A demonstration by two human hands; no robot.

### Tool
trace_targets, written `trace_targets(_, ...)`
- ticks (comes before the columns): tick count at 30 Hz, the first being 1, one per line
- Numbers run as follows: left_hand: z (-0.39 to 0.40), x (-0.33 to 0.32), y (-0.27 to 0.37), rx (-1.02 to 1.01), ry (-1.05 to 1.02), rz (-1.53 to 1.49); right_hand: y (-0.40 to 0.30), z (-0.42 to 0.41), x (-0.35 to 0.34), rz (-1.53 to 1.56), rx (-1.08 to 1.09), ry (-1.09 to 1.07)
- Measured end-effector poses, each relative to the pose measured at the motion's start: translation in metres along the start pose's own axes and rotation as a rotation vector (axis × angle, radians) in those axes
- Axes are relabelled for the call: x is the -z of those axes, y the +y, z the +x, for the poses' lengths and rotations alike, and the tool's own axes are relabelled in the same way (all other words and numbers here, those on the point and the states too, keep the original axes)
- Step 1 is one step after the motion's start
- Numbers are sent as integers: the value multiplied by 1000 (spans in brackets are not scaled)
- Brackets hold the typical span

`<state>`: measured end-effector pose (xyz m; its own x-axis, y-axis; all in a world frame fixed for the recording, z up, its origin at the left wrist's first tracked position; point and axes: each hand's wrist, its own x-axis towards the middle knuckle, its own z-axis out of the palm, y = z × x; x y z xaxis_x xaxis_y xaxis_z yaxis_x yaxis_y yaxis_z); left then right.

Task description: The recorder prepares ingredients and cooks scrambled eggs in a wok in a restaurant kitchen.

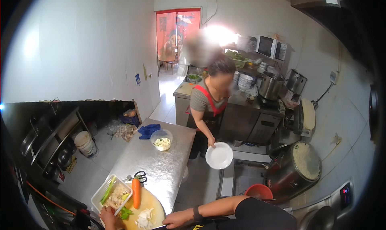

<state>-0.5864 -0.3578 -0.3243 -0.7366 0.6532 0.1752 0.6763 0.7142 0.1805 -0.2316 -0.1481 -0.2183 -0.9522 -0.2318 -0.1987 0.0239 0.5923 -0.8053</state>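
Note:
My left hand (108, 216) is at the near edge of a white plastic basket (96, 197), its fingers by the food; whether it grips anything cannot be told. The basket holds a green stalk (108, 190) and pale pieces, and overlaps a round cutting board (153, 200). On the board lie a carrot (136, 193), green pepper pieces (125, 213) and white sliced pieces (144, 218). My right hand (178, 219), a dark band at its wrist, is closed at the board's right edge around what looks like a knife handle, mostly hidden.
Black-handled scissors (141, 176) and a clear bowl of shredded food (162, 140) rest on the metal table (147, 160), near a blue cloth (149, 131). Across it, a co-worker in a red-strapped apron holds a white plate (219, 155). A red basin (258, 191) stands at the right.

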Motion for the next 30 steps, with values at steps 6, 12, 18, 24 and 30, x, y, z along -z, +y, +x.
trace_targets(6, 17, -2, -11, -80, -125, 121, 38, 42, -32, -5, 58, -78)
trace_targets(12, -14, 24, -13, -60, -174, -40, 48, 37, -41, -21, 66, 0)
trace_targets(18, 36, 16, -16, -146, -495, -996, 92, 18, -30, 10, -130, 35)
trace_targets(24, 46, 13, -9, 122, -352, 14, 53, 26, -17, -47, -167, 98)
trace_targets(30, 49, 40, 22, 151, -505, 203, 52, 25, -24, -47, -223, 75)
